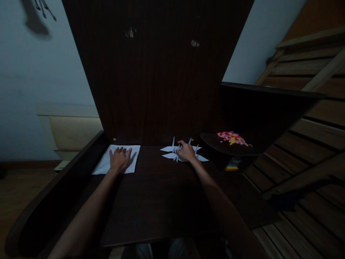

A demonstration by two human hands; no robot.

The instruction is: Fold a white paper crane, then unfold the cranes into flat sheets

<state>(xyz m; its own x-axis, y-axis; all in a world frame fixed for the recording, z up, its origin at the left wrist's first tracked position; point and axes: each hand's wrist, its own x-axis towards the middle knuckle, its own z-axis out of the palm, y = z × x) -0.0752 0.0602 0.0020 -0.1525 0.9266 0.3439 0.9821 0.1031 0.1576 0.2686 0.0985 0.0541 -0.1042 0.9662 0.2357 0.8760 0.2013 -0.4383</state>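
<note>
Paper cranes [170, 155], right hand [186, 151] among them, curled

Dim, bluish light leaves the dark brown wooden desk [145, 205] nearly black toward its front. A soft-edged shadow [35, 21] smudges the pale plain wall [18, 79], upper left; the flat white paper sheet [104, 164] stands out bright. Edges look stretched.

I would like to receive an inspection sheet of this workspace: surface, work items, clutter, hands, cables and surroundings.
Surface: dark desk.
Job's things: white paper at left; folded paper cranes further right.
Clutter: small multicoloured pieces on the dark shelf at right.
Hands: left hand spread on the white paper; right hand at the cranes, fingers bent, grip unclear.
Cables: nothing seen.
Surroundings: pale wall at left, wooden slats at right; dim light.
</note>
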